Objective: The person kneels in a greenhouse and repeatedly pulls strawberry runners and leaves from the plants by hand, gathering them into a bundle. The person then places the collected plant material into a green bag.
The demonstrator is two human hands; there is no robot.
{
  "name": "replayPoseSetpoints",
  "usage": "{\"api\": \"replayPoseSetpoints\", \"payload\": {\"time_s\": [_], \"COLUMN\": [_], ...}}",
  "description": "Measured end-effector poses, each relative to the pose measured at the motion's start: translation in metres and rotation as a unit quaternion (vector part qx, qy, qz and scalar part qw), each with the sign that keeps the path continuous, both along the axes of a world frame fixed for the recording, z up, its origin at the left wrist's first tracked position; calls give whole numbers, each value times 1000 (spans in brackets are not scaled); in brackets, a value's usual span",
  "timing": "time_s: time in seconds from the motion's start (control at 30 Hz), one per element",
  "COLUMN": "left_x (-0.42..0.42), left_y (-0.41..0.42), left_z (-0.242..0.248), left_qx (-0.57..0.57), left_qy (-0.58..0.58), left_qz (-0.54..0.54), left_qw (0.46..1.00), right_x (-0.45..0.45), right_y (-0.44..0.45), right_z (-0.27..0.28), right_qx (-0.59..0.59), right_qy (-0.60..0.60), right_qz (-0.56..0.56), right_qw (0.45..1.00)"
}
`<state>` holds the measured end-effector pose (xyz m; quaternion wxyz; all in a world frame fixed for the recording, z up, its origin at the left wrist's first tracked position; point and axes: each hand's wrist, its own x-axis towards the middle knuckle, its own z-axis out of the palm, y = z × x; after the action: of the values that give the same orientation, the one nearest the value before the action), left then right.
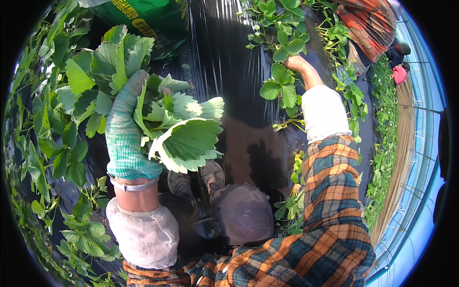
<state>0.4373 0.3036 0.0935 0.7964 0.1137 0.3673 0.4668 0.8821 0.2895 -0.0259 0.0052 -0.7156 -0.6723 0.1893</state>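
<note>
My left hand, in a green and white knitted glove, is closed around a large bunch of cut strawberry leaves. The leaves fan out on both sides of the glove. A pale band circles that wrist. Bare from the wrist on, my right hand reaches into a strawberry plant in the row on the right. Foliage hides its fingertips, so whether they grip a stem cannot be seen. Small white flowers show on this plant, close to the hand.
A green plastic bag with yellow printing stands ahead on the left. Dark plastic film covers the ground between strawberry rows. More plants line the left. A person in orange patterned clothing is at upper right; others are farther off, along the greenhouse wall.
</note>
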Motion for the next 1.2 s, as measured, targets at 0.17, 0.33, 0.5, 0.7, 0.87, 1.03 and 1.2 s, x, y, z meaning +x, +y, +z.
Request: {"api": "replayPoseSetpoints", "payload": {"time_s": [0.17, 0.33, 0.5, 0.7, 0.87, 1.03, 1.2], "left_x": [1, 6, 5, 5, 1, -4, -14], "left_y": [2, 11, 12, 9, 5, 2, 2], "left_z": [-4, -14, -16, -6, 1, 0, -3], "left_qx": [29, 28, 50, -1, -4, 0, 9], "left_qy": [-10, 22, 14, -22, -19, -30, -24], "left_qz": [17, -8, -19, 10, 17, 11, 11], "left_qw": [999, 999, 998, 1000, 1000, 999, 1000], "right_x": [-44, -66, -64, -61, -64, -69, -59], "right_y": [-30, -9, 11, 10, 9, 14, 14], "right_z": [19, 3, -17, -21, -19, -22, -18], "right_qx": [-125, 124, 160, 161, 163, 146, 135], "right_qy": [397, 36, -123, -109, -106, -153, -133], "right_qz": [-150, -202, -187, -257, -280, -311, -338], "right_qw": [897, 971, 961, 947, 940, 926, 922]}}
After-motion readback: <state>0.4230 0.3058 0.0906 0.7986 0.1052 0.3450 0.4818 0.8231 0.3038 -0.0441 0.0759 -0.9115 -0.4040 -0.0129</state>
